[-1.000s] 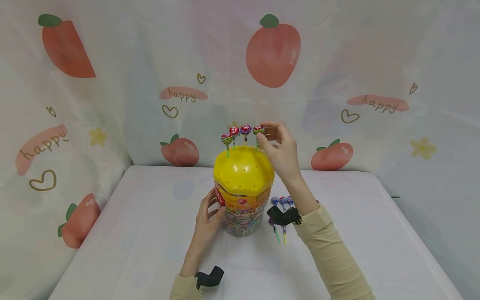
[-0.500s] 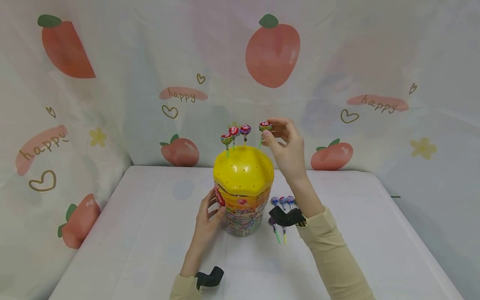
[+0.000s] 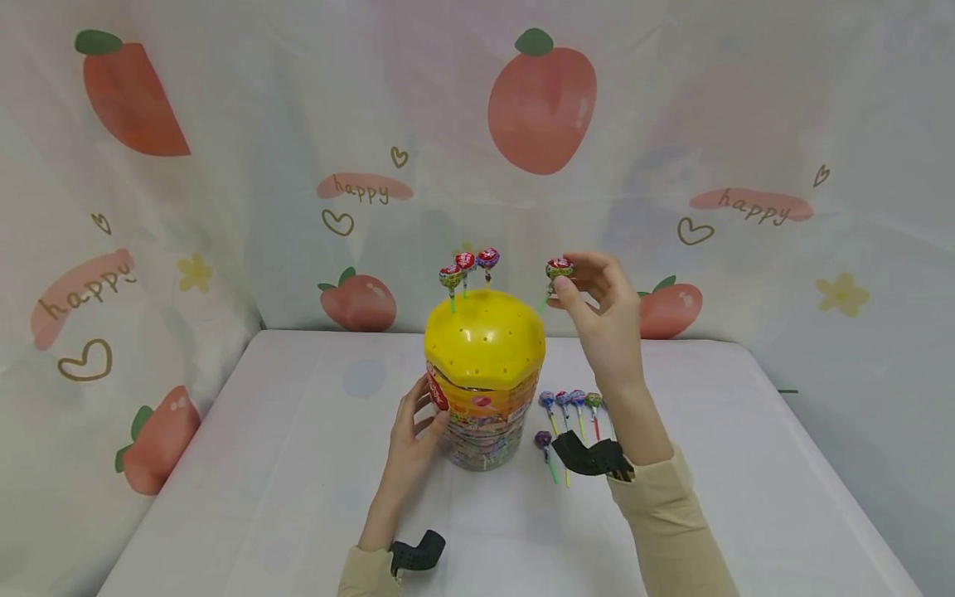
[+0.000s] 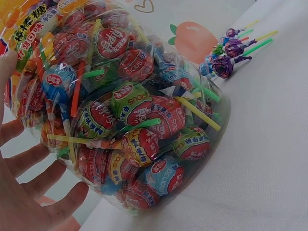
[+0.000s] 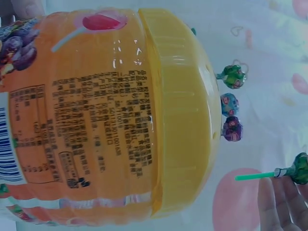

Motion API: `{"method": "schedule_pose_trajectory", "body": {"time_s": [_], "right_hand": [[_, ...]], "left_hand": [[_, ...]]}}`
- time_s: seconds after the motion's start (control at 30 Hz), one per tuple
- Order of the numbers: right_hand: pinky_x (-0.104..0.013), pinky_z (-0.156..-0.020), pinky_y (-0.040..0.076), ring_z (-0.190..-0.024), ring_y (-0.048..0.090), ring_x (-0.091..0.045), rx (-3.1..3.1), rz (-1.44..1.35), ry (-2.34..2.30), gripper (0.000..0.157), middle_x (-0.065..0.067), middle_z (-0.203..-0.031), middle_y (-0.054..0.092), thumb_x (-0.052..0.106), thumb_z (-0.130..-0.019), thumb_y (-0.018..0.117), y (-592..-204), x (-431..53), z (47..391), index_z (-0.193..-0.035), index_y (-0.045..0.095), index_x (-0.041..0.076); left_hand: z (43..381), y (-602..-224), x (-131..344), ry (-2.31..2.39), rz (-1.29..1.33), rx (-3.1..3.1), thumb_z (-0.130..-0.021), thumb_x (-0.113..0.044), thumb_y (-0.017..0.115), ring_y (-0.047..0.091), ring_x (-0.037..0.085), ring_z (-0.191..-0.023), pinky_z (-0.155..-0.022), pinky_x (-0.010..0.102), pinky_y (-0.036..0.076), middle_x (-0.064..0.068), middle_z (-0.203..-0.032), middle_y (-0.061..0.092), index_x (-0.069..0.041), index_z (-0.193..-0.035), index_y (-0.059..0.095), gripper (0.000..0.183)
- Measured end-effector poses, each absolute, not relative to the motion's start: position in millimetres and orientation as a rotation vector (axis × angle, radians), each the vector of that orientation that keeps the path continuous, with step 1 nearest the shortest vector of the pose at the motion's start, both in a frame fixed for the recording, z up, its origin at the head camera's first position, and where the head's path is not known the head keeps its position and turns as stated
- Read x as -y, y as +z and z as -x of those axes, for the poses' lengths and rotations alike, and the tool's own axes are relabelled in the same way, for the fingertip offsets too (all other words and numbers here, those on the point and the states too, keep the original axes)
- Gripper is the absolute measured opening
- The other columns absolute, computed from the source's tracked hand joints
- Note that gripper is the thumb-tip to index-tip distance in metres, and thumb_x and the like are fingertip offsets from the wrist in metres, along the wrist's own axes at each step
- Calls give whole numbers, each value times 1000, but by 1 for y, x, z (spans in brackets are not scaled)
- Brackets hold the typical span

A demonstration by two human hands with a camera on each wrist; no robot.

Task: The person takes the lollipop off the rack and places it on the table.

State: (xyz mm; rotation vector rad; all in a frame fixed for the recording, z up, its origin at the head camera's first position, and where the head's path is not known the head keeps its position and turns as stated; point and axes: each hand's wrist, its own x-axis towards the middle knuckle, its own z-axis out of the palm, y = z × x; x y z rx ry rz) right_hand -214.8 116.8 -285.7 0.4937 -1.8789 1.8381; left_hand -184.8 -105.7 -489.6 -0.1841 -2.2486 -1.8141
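My right hand [image 3: 608, 319] pinches a lollipop [image 3: 559, 269] with a red and green wrapper. Its green stick [image 5: 252, 176] hangs free, to the right of the jar's lid and apart from it. Three lollipops [image 3: 465, 262] stand upright in holes at the back of the yellow lid [image 3: 485, 340]. Below the lid, the clear plastic jar [image 3: 485, 444] is packed with wrapped lollipops [image 4: 132, 103]. My left hand [image 3: 413, 435] rests against the jar's left side, its fingers [image 4: 41, 180] spread along the wall and the thumb on the label.
Several loose lollipops [image 3: 578, 400] lie on the white table [image 3: 298, 464] to the right of the jar, partly hidden by the right wrist's black camera mount [image 3: 589, 456]. A fruit-print cloth [image 3: 448, 99] hangs behind and at the sides.
The lollipop in my right hand has come out of the lid and moved right, then slightly down. My left hand and the jar have stayed in place.
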Motion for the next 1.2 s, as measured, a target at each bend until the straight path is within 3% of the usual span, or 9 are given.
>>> {"method": "schedule_pose_trajectory", "body": {"time_s": [0.43, 0.93, 1.2], "right_hand": [[-22, -74, 58, -82, 62, -13, 1912, -439, 1787, 31, 0, -97, 63, 0, -89, 64, -309, -133, 187, -118, 57, -4], [-13, -71, 55, -83, 62, -5, 2066, -307, 1630, 31, 9, -95, 62, -3, -87, 65, -345, -149, 160, -117, 59, 0], [-14, -72, 56, -83, 62, -4, 2138, -234, 1624, 30, 9, -95, 62, 0, -88, 65, -365, -155, 151, -117, 59, 1]], "left_hand": [[185, -489, 105, -1815, 173, 2250, -93, -31, 62, 43, 30, -134, -104, 52, 46, 6, -147, 41, -30, -150, 31, 65], [185, -488, 105, -1834, 163, 2256, -93, -32, 62, 41, 30, -135, -105, 52, 44, 6, -148, 40, -31, -150, 30, 65], [184, -487, 105, -1831, 152, 2262, -93, -32, 62, 41, 30, -135, -105, 52, 44, 6, -148, 40, -30, -150, 29, 66]]}}
